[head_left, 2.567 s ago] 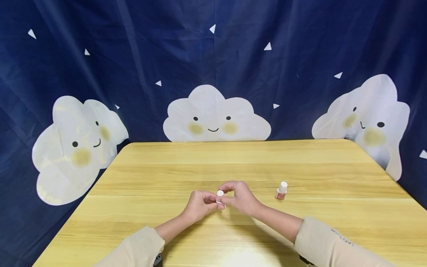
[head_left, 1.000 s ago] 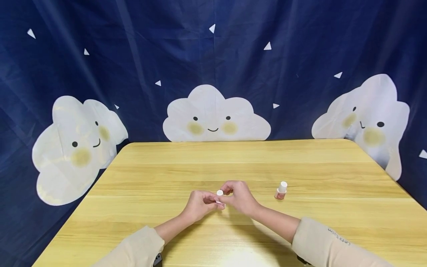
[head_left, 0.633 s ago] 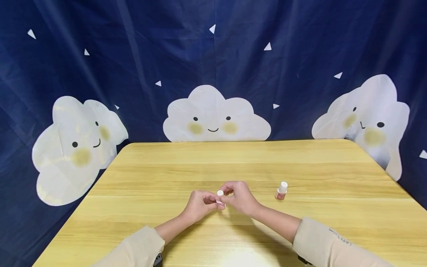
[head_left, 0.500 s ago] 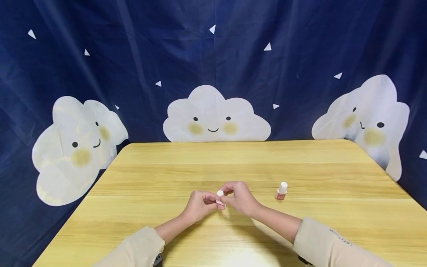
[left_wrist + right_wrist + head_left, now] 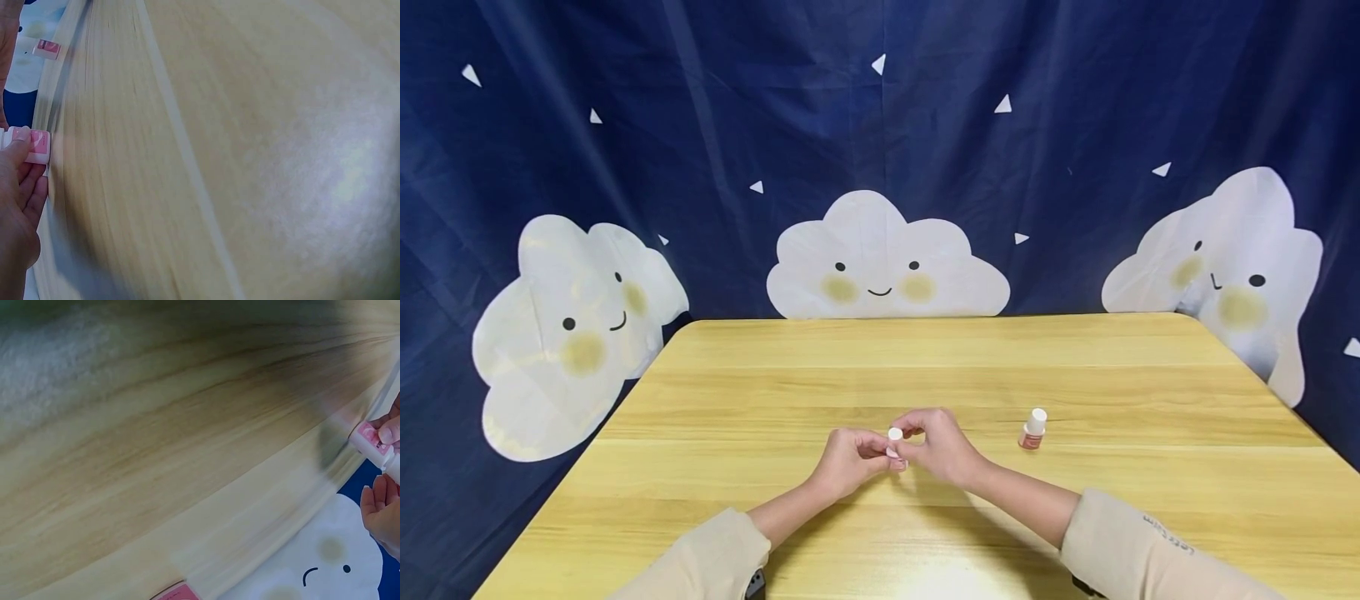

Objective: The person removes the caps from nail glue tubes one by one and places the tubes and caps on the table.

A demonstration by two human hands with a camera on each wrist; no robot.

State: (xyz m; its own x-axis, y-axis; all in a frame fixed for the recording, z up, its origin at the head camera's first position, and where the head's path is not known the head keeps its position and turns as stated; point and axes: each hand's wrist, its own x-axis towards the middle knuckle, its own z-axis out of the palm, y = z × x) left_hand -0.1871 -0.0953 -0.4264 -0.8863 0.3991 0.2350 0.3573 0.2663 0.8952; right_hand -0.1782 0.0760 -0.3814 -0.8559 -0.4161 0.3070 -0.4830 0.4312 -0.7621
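A small white bottle with a pink label (image 5: pixel 40 142) stands between my two hands near the middle of the table. My left hand (image 5: pixel 846 462) grips its lower body, with the thumb across the label in the left wrist view. From the other side, my right hand (image 5: pixel 946 447) pinches around the white cap (image 5: pixel 895 434) at the top. Fingers cover much of the bottle in the head view. Off to the right, a second similar bottle (image 5: pixel 1032 432) stands upright with its white cap on, and neither hand touches it.
The wooden table (image 5: pixel 760 375) has a bright glare at its near edge. Behind it hangs a dark blue curtain (image 5: pixel 715 100) with white cloud faces and small triangles.
Both hands stay at the same spot on the bottle. The right thumb and fingers have shifted very slightly around the cap. The second bottle has not moved.
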